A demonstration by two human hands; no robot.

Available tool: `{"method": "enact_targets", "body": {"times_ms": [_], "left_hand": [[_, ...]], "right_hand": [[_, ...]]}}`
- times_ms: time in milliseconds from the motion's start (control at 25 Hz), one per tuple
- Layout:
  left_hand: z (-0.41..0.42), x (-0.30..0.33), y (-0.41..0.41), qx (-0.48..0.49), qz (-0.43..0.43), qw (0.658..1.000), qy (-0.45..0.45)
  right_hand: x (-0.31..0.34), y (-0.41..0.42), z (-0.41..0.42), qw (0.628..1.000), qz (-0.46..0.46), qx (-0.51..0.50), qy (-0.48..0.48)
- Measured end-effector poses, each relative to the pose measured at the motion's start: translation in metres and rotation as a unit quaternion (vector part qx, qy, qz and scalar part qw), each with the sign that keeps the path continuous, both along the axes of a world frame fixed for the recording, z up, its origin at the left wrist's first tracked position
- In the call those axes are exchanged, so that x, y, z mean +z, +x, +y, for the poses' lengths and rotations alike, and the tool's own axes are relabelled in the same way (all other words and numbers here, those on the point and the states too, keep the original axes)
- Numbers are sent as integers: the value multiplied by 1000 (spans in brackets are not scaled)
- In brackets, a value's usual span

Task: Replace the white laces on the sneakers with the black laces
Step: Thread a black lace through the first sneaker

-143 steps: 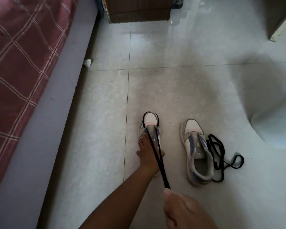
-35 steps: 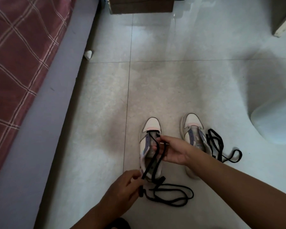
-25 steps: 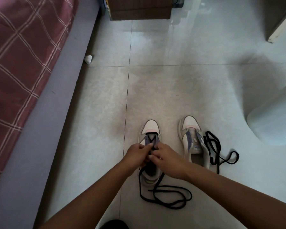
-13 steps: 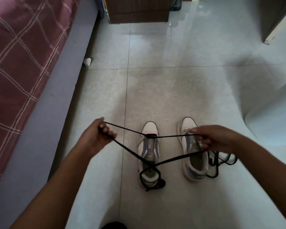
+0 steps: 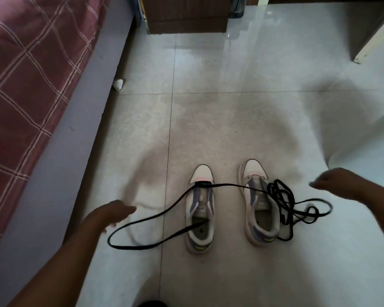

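Two white sneakers stand side by side on the floor, toes pointing away from me. A black lace (image 5: 155, 218) runs through the lowest eyelets of the left sneaker (image 5: 200, 209). One end of it loops over the floor on the left and ends inside that shoe; the other crosses the right sneaker (image 5: 258, 204). A second black lace (image 5: 297, 207) lies tangled beside the right sneaker. My left hand (image 5: 111, 216) hovers left of the loop, holding nothing. My right hand (image 5: 333, 182) hangs right of the tangle, fingers loose, also holding nothing. A faint white lace (image 5: 146, 207) lies on the floor.
A bed with a red plaid cover (image 5: 27, 89) and a grey frame lines the left side. A brown cabinet (image 5: 186, 16) stands at the back. A small white scrap (image 5: 118, 84) lies by the bed frame. A door or furniture edge (image 5: 372, 38) is at the back right.
Both hands have let go of the black lace ends they were pulling taut. The lace has dropped slack onto the floor and over the right sneaker, and my hands have moved outward.
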State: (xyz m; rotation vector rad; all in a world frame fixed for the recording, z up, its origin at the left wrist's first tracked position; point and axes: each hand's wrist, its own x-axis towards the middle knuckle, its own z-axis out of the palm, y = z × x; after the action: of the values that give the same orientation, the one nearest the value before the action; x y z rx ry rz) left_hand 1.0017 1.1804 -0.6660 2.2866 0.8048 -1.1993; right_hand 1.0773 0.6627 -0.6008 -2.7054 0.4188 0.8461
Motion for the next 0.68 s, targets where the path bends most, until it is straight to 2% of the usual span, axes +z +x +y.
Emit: {"method": "enact_targets", "body": {"times_ms": [40,80,120,200,320,400,480,560,680], "left_hand": [[-23,-1,11,-92,-81,992,24],[-50,1,22,-135,-161,978,3],[-77,5,31,-148,-220,964,-30],[-125,8,43,-175,-281,941,-66],[-165,-4,48,-275,-275,922,-2],[-169,-8,51,-282,-275,919,21],[-168,-11,52,-249,-280,927,0],[-164,-14,50,-232,-276,933,-20],[-160,-16,43,-294,-249,923,17]], "right_hand": [[-5,0,25,996,-77,28,22],[-8,-2,56,988,-125,43,77],[-14,-5,88,980,-140,74,121],[-36,-12,147,964,-109,171,169],[-68,-15,200,949,-65,291,101],[-77,-11,210,960,-64,251,104],[-80,-8,209,970,-71,187,136],[-82,-7,206,969,-78,170,162],[-82,-9,202,969,-51,150,188]]}}
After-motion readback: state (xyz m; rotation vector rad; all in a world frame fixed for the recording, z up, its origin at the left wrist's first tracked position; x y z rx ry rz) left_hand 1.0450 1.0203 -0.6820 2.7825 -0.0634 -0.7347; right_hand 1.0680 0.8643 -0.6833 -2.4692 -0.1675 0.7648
